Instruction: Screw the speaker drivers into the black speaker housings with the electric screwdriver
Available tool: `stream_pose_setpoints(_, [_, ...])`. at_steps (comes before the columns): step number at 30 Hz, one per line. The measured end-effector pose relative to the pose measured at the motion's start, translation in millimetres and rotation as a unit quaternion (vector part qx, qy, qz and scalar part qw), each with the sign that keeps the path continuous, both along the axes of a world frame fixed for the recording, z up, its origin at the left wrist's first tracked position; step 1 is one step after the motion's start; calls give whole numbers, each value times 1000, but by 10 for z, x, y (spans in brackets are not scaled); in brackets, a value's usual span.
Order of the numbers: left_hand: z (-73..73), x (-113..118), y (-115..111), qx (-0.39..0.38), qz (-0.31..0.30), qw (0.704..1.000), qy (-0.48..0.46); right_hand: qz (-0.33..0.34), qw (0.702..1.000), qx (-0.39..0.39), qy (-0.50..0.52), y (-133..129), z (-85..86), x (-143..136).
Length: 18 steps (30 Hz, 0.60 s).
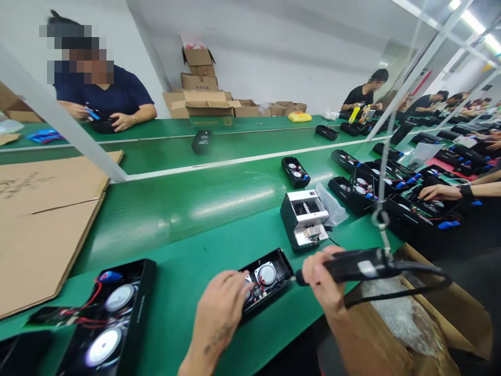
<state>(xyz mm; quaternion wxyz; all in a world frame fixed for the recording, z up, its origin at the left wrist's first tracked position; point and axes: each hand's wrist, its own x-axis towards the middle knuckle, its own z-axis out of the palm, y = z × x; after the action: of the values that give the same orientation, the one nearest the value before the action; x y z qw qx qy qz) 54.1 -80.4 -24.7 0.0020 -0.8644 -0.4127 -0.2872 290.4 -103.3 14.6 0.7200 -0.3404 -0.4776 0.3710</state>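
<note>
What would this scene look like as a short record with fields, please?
Left hand: at the small open box
Right hand: holding a black hanging screwdriver, tip by the box's right end
Box contents: white speakers, red wires
Behind box: silver-and-black machine
Far left: cardboard
Surface: green bench

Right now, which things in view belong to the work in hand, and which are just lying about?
Work in hand:
black corded tool, in the right hand
open black case, with the left hand at it
probably the silver-fronted device behind it

Apparently just lying about:
flattened cardboard at left
yellow bag further back
cardboard boxes beyond
</note>
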Motion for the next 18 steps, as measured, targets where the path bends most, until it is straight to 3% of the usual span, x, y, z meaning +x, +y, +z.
stream_pose_setpoints(2, [52,-286,170,-65,67,995,-47,-69,997,2,39,33,40,235])
stream_pose_setpoints(4, [86,-511,369,-199,111,971,-76,-145,988,-48,38,107,-8,479])
stream_pose_setpoints(7, [81,-621,635,-434,72,892,-106,-212,963,-156,-54,245,-229,761])
stream_pose_setpoints(9, [52,-579,763,-504,25,855,-117,-255,942,-177,-125,284,-422,863])
stream_pose_setpoints(11, [15,-520,887,-508,11,851,-131,-332,915,-145,-176,238,-632,896])
stream_pose_setpoints(14, [-40,-454,1200,-481,49,856,-184,-441,870,-90,-199,49,-1009,812])
stream_pose_setpoints(16, [-46,-382,1521,-443,99,859,-236,-381,900,-115,-176,-71,-1289,679])
stream_pose_setpoints(18, [-3,-261,1868,-396,142,858,-296,-279,931,-164,-167,-127,-1540,529])
